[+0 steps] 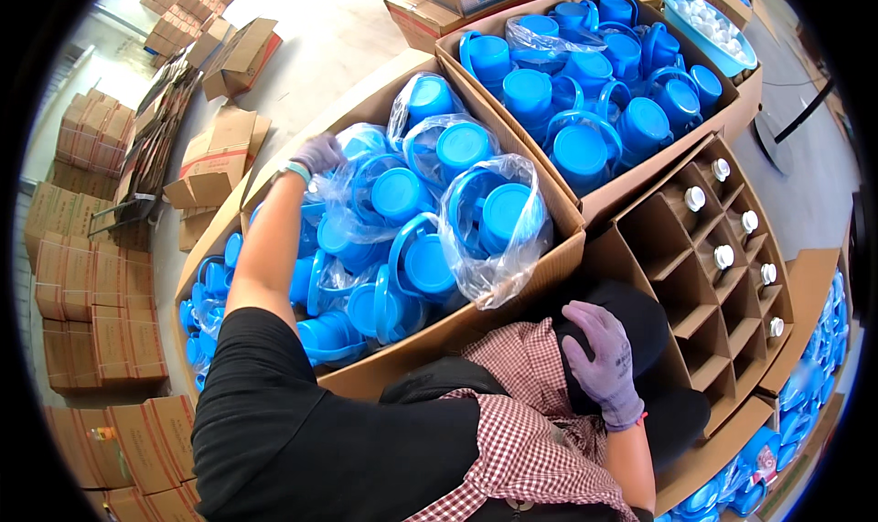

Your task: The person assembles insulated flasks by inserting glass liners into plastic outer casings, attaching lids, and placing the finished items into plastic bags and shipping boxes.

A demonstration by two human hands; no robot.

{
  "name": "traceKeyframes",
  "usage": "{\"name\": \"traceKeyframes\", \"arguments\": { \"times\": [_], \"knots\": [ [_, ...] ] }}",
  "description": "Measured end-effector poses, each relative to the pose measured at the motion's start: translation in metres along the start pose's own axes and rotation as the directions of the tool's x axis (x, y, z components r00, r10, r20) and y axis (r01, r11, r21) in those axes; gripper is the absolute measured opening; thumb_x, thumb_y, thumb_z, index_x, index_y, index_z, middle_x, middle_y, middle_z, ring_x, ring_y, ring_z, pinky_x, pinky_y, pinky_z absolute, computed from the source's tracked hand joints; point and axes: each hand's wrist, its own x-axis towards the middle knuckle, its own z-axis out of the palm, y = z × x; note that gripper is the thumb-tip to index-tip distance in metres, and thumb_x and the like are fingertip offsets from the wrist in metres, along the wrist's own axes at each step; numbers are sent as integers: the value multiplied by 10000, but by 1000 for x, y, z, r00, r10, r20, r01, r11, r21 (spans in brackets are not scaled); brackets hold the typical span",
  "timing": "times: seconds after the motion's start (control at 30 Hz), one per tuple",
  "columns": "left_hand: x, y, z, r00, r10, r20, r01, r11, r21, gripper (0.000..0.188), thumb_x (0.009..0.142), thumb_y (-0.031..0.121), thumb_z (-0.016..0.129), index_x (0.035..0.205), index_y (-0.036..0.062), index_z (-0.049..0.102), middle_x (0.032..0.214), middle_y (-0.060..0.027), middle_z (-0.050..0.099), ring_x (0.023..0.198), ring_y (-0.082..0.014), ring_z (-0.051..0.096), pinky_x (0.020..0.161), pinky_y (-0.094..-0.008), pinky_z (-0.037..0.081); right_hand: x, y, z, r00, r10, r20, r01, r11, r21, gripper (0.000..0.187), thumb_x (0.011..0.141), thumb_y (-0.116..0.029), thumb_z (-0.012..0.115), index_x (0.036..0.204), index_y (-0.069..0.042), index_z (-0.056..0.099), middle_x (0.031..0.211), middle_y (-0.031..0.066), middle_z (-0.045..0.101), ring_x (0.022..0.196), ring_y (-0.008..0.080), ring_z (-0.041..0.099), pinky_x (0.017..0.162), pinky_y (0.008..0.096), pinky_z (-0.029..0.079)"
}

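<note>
My left hand (318, 154), in a grey-purple glove, reaches over the far left side of a large open carton (560, 264). Its fingers are closed on a clear plastic bag (340, 200) among blue plastic cups (399, 193) with loop handles. Several of these cups are wrapped in clear bags; others lie bare in a heap. Above my lap, my right hand (600, 362), gloved alike, holds nothing, its fingers apart. A divided carton (677, 289) stands to its right, with white caps (695, 198) showing in several compartments.
Behind stands another carton (585, 202) full of blue cups. A light-blue basin (675, 19) of small white pieces rests at its far right corner. More blue parts (805, 385) fill cartons at the right. Stacked cartons (91, 284) and flattened cardboard (160, 129) line the left.
</note>
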Motion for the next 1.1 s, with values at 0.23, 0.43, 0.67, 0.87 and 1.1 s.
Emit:
{"name": "traceKeyframes", "arguments": {
  "times": [0.23,0.43,0.67,0.87,1.1],
  "knots": [
    [-29,38,76,958,-166,-234,245,899,364,452,785,317,767,1236,304,761,1387,-120,535,1309,-326,559,1067,-500,472,-19,4,4,977,-205,-56,190,960,-207,307,885,-227,688,1154,-80,673,1124,111,689,1078,335,650,988,470,499],
    [-49,68,-49,845,143,-515,-53,981,185,335,684,267,767,999,161,811,1270,-105,641,1211,-332,597,1055,-406,489,-44,-1,-4,963,-251,-97,241,965,-104,311,874,-189,710,1165,-78,702,1117,128,700,1085,339,658,1034,460,491],
    [-248,157,-239,472,639,-607,-737,664,125,340,614,167,713,893,-24,671,1285,-153,593,1201,-287,568,1052,-356,443,-76,-15,-19,977,-161,-137,165,986,15,330,898,-167,711,1208,-56,700,1181,162,680,1151,351,639,1060,444,478],
    [-418,202,-324,450,647,-615,-831,556,-23,368,713,176,714,1014,-33,683,1185,-71,621,1266,-230,528,1071,-339,427,-87,-81,-69,881,-296,-368,390,896,213,371,914,-134,688,1258,1,653,1187,159,658,1142,302,634,1024,391,482],
    [-449,346,-289,-446,835,-322,-779,-186,598,162,788,32,791,756,77,639,1350,-145,604,1389,-290,500,1131,-410,410,-125,-167,-163,636,-220,-739,434,895,107,897,771,-286,870,1532,-53,458,1500,106,523,1407,264,484,1177,410,373]
  ]
}}
